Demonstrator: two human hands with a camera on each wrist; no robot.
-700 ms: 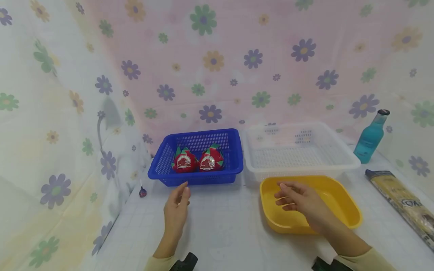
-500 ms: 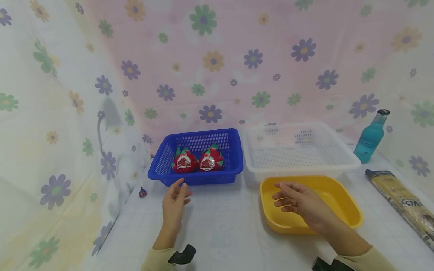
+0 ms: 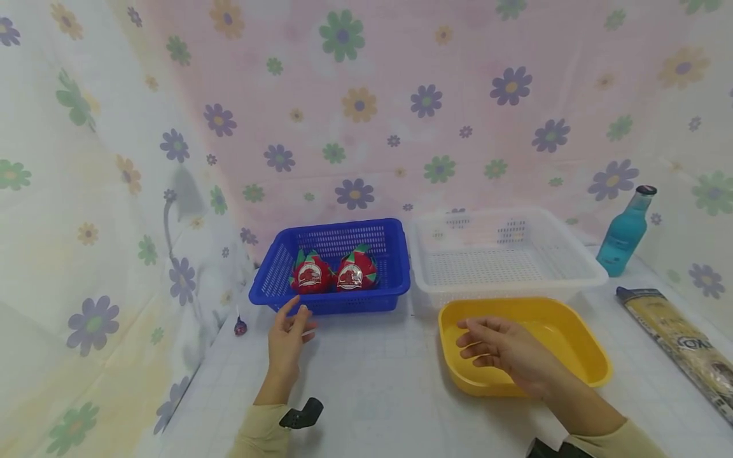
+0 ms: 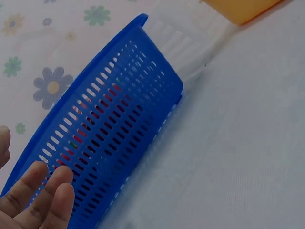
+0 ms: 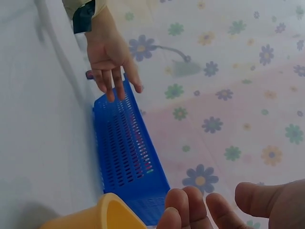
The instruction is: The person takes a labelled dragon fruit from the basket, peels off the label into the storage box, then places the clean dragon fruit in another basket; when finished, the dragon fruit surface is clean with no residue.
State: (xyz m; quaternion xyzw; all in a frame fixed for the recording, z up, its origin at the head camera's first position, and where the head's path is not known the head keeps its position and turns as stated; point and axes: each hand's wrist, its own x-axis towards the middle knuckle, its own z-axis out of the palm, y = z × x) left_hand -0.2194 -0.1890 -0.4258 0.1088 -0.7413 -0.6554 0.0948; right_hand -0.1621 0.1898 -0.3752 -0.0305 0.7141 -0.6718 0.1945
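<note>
Behind the yellow tub [image 3: 564,337] sits a white basket [image 3: 498,264].

Light before me: soft, even, muted. Shadow: faint, on the tabletop [image 3: 380,388] beneath the yellow basin [image 3: 487,387], right of the blue basket [image 3: 355,305]. Glint: on a dragon fruit [image 3: 356,272] inside that basket. Wrist views: dimmer, greyer.

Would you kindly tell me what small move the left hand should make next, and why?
Probably the left hand should lift slightly and reach over the near rim of the blue basket toward the left red fruit: the hand hovers by that rim holding nothing, and this fruit lies just beyond it.
</note>
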